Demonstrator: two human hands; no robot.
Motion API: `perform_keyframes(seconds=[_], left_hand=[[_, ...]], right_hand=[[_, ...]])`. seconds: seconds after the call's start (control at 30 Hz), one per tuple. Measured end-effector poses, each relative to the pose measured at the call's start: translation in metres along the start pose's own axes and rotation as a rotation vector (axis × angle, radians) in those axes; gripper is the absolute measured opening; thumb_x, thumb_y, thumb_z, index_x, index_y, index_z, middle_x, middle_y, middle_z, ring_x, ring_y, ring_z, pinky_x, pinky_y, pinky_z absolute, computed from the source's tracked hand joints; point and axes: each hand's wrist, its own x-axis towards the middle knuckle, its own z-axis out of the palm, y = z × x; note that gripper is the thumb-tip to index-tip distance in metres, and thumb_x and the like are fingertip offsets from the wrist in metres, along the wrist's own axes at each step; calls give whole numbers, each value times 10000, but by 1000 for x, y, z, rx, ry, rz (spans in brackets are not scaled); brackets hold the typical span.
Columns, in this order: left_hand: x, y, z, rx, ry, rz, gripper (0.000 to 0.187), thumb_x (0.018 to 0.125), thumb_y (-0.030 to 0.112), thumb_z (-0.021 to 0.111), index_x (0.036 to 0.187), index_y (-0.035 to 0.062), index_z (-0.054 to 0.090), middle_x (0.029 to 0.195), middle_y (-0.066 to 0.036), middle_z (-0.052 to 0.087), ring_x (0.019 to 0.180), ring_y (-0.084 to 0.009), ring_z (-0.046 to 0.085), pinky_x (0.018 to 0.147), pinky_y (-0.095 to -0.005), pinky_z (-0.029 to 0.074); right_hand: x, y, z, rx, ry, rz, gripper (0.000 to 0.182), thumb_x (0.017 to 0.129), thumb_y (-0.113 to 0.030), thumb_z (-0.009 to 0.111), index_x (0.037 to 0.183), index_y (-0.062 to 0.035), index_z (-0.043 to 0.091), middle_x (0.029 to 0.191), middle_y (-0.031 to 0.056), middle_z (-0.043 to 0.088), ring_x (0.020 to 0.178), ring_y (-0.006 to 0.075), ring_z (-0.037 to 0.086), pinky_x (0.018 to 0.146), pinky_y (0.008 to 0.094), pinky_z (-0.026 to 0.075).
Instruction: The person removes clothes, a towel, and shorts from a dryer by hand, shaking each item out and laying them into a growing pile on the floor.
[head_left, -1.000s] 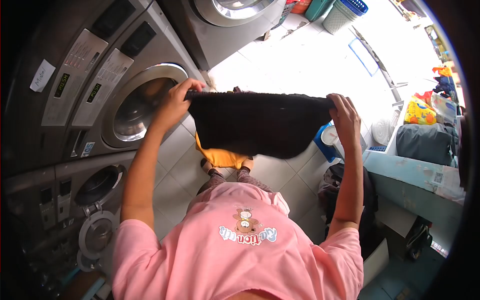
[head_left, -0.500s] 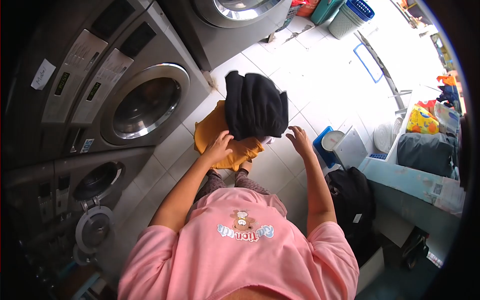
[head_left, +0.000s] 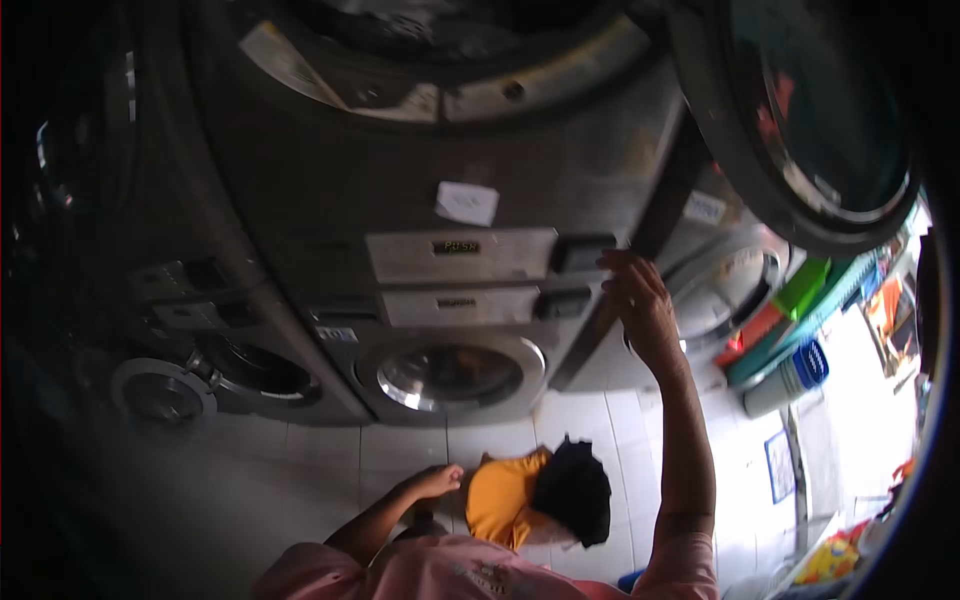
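Note:
My right hand point(head_left: 640, 298) is raised in front of the stacked machine, its fingers apart and nothing in them. Behind it in this view lie the edge of the control panel point(head_left: 462, 255) and the machine's side. Low down, my left hand point(head_left: 437, 482) has its fingers curled in, just left of a mustard-yellow garment point(head_left: 502, 492). Bunched up against that garment is a black one point(head_left: 575, 493), both in front of my body. At the top, dark laundry point(head_left: 440, 22) fills the upper drum, whose round door point(head_left: 850, 235) hangs open to the right.
Below the panels, the lower round door point(head_left: 455, 378) is closed. Another machine's small door point(head_left: 163, 392) stands open at the left. A grey-white basket with a blue rim point(head_left: 785, 382) stands on the tiled floor point(head_left: 405, 437) at the right.
My view has swung up and left toward the machines. My right hand has risen from beside the black garment. My left hand has come off the yellow garment, and its fingers have curled.

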Motion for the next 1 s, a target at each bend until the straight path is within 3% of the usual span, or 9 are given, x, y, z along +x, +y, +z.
perform_keyframes(seconds=[0.23,0.37,0.47,0.5,0.53,0.6,0.7,0.77,1.0], left_hand=[[-39,-68,-91,-54,233,-16,309,774,193,584,1008,12,495,934,-152,593,884,-250,577,762,-319,449],[-53,-89,-125,-95,230,-77,311,786,188,570,1032,13,492,966,-146,589,910,-229,570,787,-306,437],[-57,-73,-142,-170,218,-80,302,808,175,550,1047,4,482,989,-135,576,932,-201,555,808,-297,426],[-55,-61,-145,-204,211,-66,297,823,166,537,1058,-5,473,1001,-128,566,945,-181,543,823,-291,418],[-46,-61,-145,-225,192,-15,315,826,175,536,1081,7,460,1025,-122,556,974,-172,526,829,-290,413],[-27,-58,-139,-389,193,106,330,830,205,534,1090,18,455,1042,-109,555,986,-173,523,827,-284,410],[-30,17,-154,-676,51,30,419,847,293,501,1175,59,388,1130,-67,516,1055,-150,477,840,-274,391],[-25,61,-159,-848,6,98,421,863,328,448,1224,133,351,1186,-43,478,1085,-153,457,870,-319,374],[8,223,-158,-1250,-271,764,628,794,535,429,1309,226,247,1329,-105,292,1157,-270,383,867,-415,410]], right_hand=[[267,-95,39,-96,524,-354,540,701,-325,629,1149,-96,433,1149,94,459,1066,284,422,843,388,374],[384,-121,68,72,805,-224,618,693,-480,596,1173,-125,433,1215,102,413,1120,292,388,886,460,327],[421,-141,58,-142,543,-297,637,668,-517,604,1151,-121,477,1182,116,457,1098,275,430,909,385,344],[431,-138,58,-119,290,-251,450,745,-414,558,1095,-133,533,1094,115,523,1033,265,490,865,340,387],[437,-131,52,-377,394,-429,381,781,-365,516,1077,-126,543,1057,109,544,991,261,515,842,320,403],[426,-131,33,-646,487,-600,320,818,-316,474,1058,-119,553,1019,103,566,949,257,540,818,300,419],[356,-189,-47,818,797,-27,400,840,-279,446,1143,-18,443,1154,194,459,1065,293,441,890,390,359],[328,-180,-107,1033,698,-71,460,820,-300,478,1177,-19,401,1162,175,453,1063,284,435,915,385,341],[121,-124,-205,1020,535,-77,390,814,-304,496,1073,-16,446,1045,148,489,949,246,464,815,358,362]])
